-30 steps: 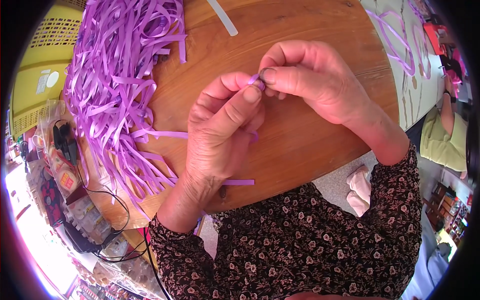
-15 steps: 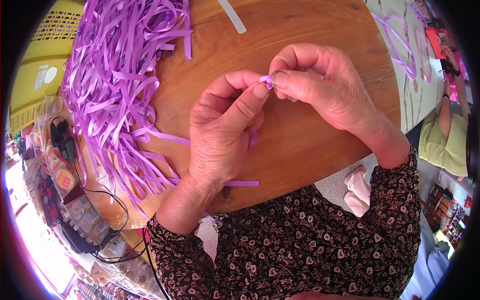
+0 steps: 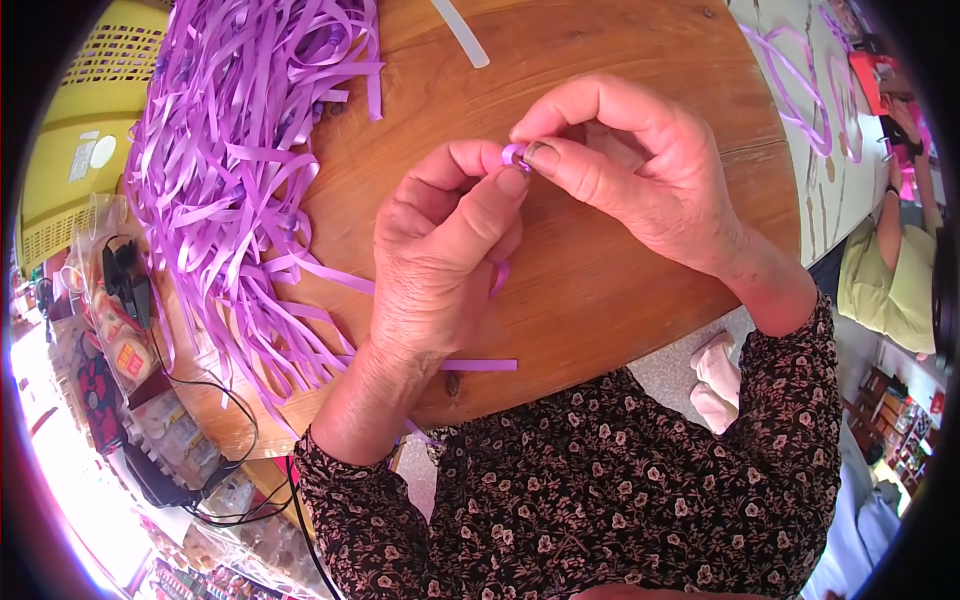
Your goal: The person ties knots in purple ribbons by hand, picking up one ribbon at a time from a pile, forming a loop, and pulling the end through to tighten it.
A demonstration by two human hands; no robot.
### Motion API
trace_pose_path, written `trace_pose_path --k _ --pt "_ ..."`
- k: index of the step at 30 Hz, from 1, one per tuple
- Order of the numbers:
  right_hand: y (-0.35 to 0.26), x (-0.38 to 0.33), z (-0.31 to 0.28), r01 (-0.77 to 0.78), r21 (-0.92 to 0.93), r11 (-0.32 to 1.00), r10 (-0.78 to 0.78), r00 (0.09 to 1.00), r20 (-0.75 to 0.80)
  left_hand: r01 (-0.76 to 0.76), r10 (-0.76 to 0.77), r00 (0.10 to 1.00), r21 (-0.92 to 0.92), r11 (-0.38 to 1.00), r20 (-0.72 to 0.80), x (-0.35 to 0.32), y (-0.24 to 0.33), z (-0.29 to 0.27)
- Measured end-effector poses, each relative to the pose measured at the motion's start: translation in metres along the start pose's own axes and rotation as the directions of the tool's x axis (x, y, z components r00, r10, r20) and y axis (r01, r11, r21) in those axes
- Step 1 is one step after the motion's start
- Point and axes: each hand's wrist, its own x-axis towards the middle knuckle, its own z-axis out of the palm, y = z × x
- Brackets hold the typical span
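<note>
My left hand (image 3: 440, 245) pinches a purple ribbon (image 3: 512, 154) between thumb and forefinger, above the wooden table. At its fingertips the ribbon stands up in a small loop. The thumb and forefinger of my right hand (image 3: 640, 175) close in on that loop from the other side, the thumbnail touching it. Part of the ribbon passes behind my left hand and shows again below the fingers. To the left, a big tangled heap of purple ribbons (image 3: 230, 190) spreads over the table, with some darker knots among them.
A pale translucent strip (image 3: 465, 35) lies on the wooden table (image 3: 620, 290). A yellow perforated basket (image 3: 90, 130) and black cables (image 3: 235, 405) are at the left. More ribbon (image 3: 800, 100) rests on a white marbled surface at the right, where another person in green (image 3: 890, 280) is.
Both hands have shifted slightly left. The right forefinger has lifted and the fingers have opened a little, so the ribbon's small loop shows more plainly.
</note>
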Motion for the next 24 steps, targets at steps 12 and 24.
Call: trace_pose_path --k 12,24 --pt "0.005 0.004 -0.007 0.275 -0.187 0.943 -0.259 0.960 0.106 -0.022 0.022 1.000 -0.019 1.000 0.001 0.000 0.000 -0.003" --pt "0.004 0.003 -0.010 0.153 -0.140 0.978 -0.154 0.988 0.009 -0.010 0.025 0.998 0.228 0.974 -0.063 -0.002 0.003 0.006"
